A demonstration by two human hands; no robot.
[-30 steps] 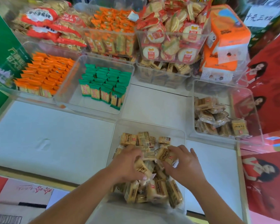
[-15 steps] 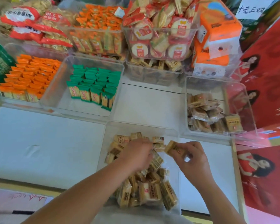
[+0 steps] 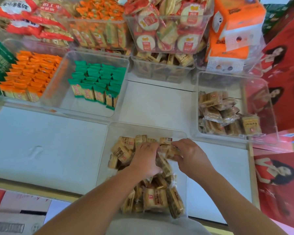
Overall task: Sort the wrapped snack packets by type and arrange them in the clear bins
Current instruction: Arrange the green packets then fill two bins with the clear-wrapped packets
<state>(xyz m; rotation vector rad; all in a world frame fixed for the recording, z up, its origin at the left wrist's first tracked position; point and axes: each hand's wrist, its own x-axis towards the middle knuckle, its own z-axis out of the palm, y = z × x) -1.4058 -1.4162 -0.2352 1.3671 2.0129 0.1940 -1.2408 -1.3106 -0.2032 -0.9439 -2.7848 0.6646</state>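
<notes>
A clear bin [image 3: 109,150] in front of me holds a loose heap of tan wrapped snack packets [image 3: 155,199]. My left hand [image 3: 147,158] lies on the heap's far half with fingers curled down among the packets. My right hand [image 3: 188,155] pinches one tan packet [image 3: 171,152] at the bin's far right, close beside the left hand. To the right, another clear bin [image 3: 268,106] holds similar brown packets [image 3: 219,114]. Green packets [image 3: 98,83] stand in rows in a bin at centre left. Orange packets [image 3: 29,75] fill the bin at far left.
Stacked bins at the back hold red-and-white round cracker packs [image 3: 168,28] and orange packs [image 3: 98,22]. Orange tissue boxes [image 3: 234,28] stand at back right. White shelf surface [image 3: 46,146] lies left of the near bin. Red printed boxes [image 3: 278,180] line the right side.
My right hand lifted a tan packet from the heap, then came back down toward the left hand at the bin's far end. The left hand shifted farther up the heap.
</notes>
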